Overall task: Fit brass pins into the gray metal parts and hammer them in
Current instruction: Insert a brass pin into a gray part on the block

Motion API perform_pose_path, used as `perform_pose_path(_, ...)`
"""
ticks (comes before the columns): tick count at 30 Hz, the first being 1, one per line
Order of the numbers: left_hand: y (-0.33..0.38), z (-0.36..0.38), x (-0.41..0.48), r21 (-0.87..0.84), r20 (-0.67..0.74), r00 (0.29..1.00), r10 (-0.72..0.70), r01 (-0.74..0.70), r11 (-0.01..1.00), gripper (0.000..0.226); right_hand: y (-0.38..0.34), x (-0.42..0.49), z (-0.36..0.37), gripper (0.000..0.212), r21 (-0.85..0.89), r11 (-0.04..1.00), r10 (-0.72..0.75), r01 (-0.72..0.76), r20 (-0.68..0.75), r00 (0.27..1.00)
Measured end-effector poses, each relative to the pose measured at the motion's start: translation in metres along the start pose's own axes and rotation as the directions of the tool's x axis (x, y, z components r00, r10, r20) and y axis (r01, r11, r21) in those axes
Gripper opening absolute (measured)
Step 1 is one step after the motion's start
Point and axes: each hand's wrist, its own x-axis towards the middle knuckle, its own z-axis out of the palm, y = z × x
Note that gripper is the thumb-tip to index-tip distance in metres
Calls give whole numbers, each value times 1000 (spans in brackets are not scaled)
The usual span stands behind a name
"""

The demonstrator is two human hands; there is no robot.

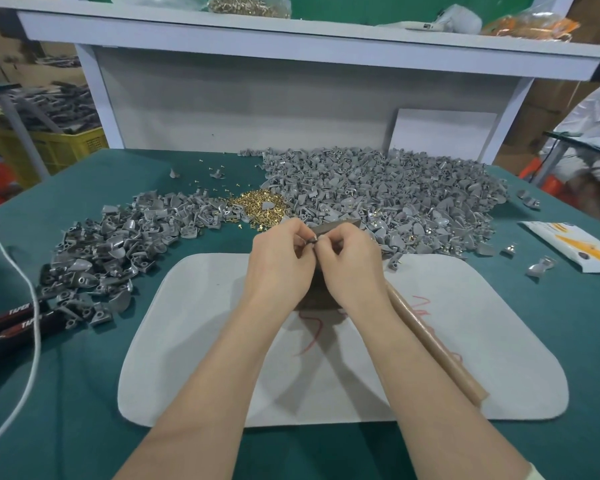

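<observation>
Pinching one small gray part (311, 241) over the white mat (187, 341).
On the left, a heap of gray metal parts (118, 244); behind, loose brass pins (257, 204); left hand (278, 263) and right hand (352, 263) curled, fingertips gripping the part between them; wooden hammer handle (437, 344) under the right wrist.

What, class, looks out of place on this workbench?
Loose brass pins lie scattered on the green cloth beyond their pile, and a few gray parts sit apart at right, strayed from the big heap.

Matt gray cast-metal parts (378, 188), shiny brass pins (257, 202), smooth pale wooden handle (433, 344), matt teal cloth table cover (84, 393)
</observation>
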Motion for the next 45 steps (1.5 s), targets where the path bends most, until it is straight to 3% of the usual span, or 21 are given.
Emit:
perform_pose_path(7,-1,0,0,-9,-2,1000,2,-2,1000,17,0,-1,0,12,46,999,20,-21,21,1000)
perform_pose_path(14,-13,-6,8,-60,9,1000,-23,23,998,14,5,5,3,17,91,996,-13,0,149,989)
perform_pose_path(20,-16,-5,9,-89,7,1000,-31,31,996,15,8,4,3,25,198,980,-6,-22,138,990)
perform_pose_path(28,-16,-6,10,-158,16,1000,-19,22,987,17,8,4,0,12,89,995,-64,54,112,992)
perform_pose_path(38,-16,-5,10,-205,64,997,-37,50,977,17,8,4,-1,19,102,992,-81,74,69,994)
perform_pose_path(45,-15,-3,8,-155,26,1000,-7,11,988,16,10,1,0,5,1,986,-167,167,40,985)
